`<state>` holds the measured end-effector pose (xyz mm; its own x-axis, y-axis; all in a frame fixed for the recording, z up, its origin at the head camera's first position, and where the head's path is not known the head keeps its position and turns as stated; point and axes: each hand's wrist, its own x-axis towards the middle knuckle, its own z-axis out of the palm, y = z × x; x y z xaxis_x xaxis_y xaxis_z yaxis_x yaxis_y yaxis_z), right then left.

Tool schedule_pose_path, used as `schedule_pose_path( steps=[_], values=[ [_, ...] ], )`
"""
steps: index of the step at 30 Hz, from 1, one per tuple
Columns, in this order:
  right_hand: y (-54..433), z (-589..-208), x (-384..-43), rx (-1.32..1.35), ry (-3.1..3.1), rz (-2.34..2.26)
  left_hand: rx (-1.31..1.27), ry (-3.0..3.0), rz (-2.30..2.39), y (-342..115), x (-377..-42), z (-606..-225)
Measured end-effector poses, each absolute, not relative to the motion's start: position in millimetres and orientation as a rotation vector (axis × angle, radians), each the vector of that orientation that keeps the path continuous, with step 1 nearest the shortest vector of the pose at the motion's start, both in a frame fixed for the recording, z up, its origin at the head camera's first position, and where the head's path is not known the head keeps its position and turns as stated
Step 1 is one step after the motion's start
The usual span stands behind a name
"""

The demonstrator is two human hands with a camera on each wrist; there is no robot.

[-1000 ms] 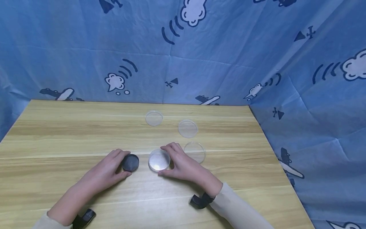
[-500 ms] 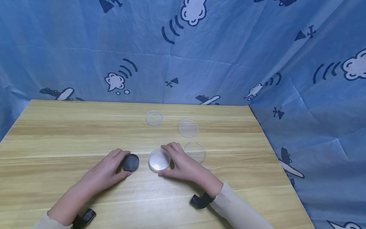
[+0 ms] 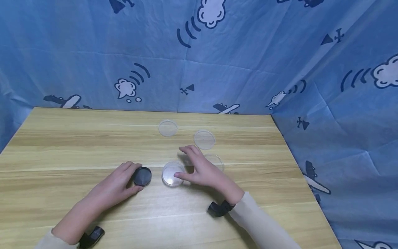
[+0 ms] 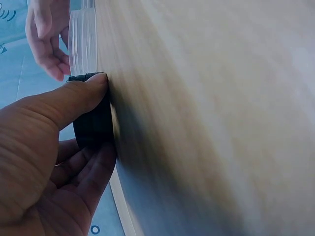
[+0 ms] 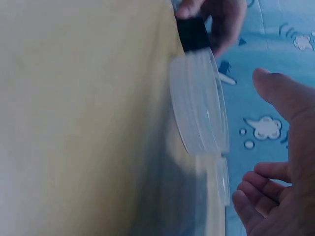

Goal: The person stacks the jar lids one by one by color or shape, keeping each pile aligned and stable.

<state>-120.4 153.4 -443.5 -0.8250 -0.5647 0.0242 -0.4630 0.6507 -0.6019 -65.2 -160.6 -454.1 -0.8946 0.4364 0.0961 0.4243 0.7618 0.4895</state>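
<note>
My left hand (image 3: 116,185) grips a low black round container (image 3: 142,176) on the table, thumb on the near side and fingers on the far side. In the left wrist view its black side (image 4: 93,123) shows between thumb and fingers. Just right of it stands a short stack of clear petri dishes (image 3: 169,174); its layered wall (image 5: 194,103) shows in the right wrist view. My right hand (image 3: 202,169) is above and right of this stack, fingers spread and holding nothing. Its thumb overlaps the stack in the head view.
Farther back on the wooden table (image 3: 77,145) lie two flat clear round dishes (image 3: 168,128). A third clear dish (image 3: 217,160) is partly hidden behind my right hand. A blue patterned curtain (image 3: 155,45) hangs behind the table and at its right side.
My right hand has let go of the clear stack, lifted, and moved slightly away and back. The left hand and the black container have stayed in place.
</note>
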Motion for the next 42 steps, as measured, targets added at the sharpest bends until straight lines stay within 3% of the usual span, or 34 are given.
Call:
schedule_pose_path(
  steps=[14,42],
  values=[
    [155,-439,-186,-0.702,2.741,-0.923,0.693,2.915,0.824,-160,-65,-453],
    [112,-451,-256,-0.54,2.706,-0.849,0.726,2.929,0.823,-161,-67,-455]
  ],
)
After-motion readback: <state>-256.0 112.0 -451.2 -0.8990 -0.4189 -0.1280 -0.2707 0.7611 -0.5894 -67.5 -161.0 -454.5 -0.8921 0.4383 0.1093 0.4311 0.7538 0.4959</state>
